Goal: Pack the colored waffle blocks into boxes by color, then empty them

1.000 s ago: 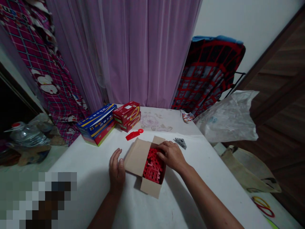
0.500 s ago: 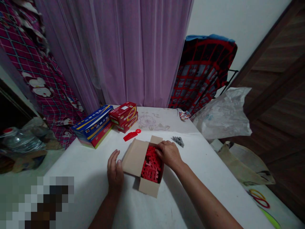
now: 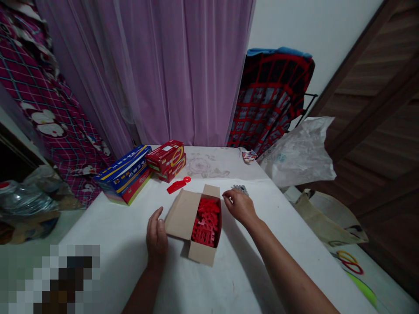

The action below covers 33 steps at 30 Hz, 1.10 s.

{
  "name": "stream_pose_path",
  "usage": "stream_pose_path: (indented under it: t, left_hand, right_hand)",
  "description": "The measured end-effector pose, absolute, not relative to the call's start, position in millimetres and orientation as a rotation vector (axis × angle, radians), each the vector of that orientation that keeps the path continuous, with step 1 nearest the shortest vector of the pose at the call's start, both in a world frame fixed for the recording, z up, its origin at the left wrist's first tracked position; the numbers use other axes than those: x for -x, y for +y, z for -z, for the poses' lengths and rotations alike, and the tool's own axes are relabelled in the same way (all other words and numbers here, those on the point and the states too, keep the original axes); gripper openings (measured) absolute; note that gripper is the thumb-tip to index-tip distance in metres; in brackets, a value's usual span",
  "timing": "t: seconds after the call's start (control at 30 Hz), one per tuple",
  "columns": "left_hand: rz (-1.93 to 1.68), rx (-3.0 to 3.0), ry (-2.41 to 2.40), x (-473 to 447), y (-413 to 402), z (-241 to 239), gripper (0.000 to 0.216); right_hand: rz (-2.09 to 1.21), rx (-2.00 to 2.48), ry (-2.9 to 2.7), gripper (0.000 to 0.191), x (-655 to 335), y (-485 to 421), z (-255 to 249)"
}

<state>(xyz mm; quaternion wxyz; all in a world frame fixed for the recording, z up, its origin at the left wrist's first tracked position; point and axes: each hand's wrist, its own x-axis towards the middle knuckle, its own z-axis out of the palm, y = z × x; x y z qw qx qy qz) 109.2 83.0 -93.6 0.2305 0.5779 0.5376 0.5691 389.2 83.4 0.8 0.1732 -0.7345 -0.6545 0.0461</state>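
An open cardboard box lies on the white table, filled with red plastic pieces. My left hand rests flat on the table against the box's left flap, fingers stretched out. My right hand is just right of the box's far corner, fingers curled down toward the table, close to a small pile of grey pieces. Whether it holds anything is hidden.
At the table's far left lie a blue box, two stacked red boxes and a red plastic tool. A white plastic bag sits at the right edge, a draped chair behind, and purple curtains at the back.
My right hand has lifted out of the box of red pieces and moved right, toward the grey pieces. My left hand stays by the flap. The view has shifted slightly.
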Motion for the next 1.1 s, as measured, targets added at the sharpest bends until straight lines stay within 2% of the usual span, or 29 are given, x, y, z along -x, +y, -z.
stream_pose_path:
  t: [0.1,0.23,0.33,0.43,0.57,0.73,0.83,0.93,1.1]
  left_hand:
    - [-1.554,-1.488,1.46,-111.6,81.1,89.6,0.046]
    - [-1.532,-1.311,1.458,-109.5,66.1,84.5,0.051]
    - [-1.413,-1.147,1.482,-106.4,40.3,90.6,0.055]
    - [-1.258,-1.043,1.43,-112.5,11.5,107.2,0.057]
    - [-1.119,-1.126,1.252,-138.0,-13.4,118.9,0.053]
    - [-1.158,-1.091,1.07,-155.0,-18.3,90.0,0.054]
    - [-1.141,-1.052,1.088,-146.0,-6.3,76.1,0.049]
    - [-1.137,-0.988,1.187,-134.0,13.4,74.2,0.055]
    - [-1.108,-1.048,1.176,-129.4,36.3,71.2,0.055]
  right_hand:
    - [-0.386,1.96,-1.589,0.032,-400.3,95.9,14.7]
    - [-0.832,1.667,-1.301,0.047,-400.6,108.4,34.4]
    - [-1.032,1.543,-1.214,0.063,-394.8,105.4,44.9]
    - [-1.177,1.424,-1.097,0.07,-390.1,96.0,51.9]
    - [-1.178,1.389,-1.089,0.07,-387.9,80.9,52.3]
    - [-1.049,1.459,-1.091,0.074,-387.3,50.9,45.0]
    - [-0.954,1.485,-1.105,0.076,-386.7,25.9,47.1]
    - [-0.993,1.462,-1.051,0.075,-386.7,4.2,53.9]
    - [-1.079,1.457,-0.915,0.061,-388.2,-2.0,55.7]
